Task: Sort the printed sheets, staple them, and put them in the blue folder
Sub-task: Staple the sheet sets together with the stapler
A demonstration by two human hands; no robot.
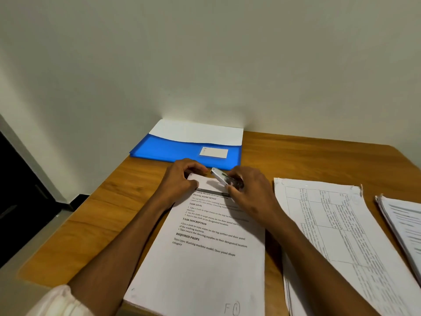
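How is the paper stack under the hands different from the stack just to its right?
The stack under the hands shows paragraphs with bold headings; the stack to its right shows a ruled table. The left hand holds the first one's top corner while the right hand holds a stapler there; nothing touches the second. Both are white printed sheets lying on the wooden table.

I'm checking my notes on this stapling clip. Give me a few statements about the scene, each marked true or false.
1. The right hand holds the stapler at the top of the printed sheets. True.
2. The blue folder lies at the desk's near edge. False: it lies by the wall.
3. The left hand grips the sheets' top corner. True.
4. The folder is empty. False: white paper sticks out.
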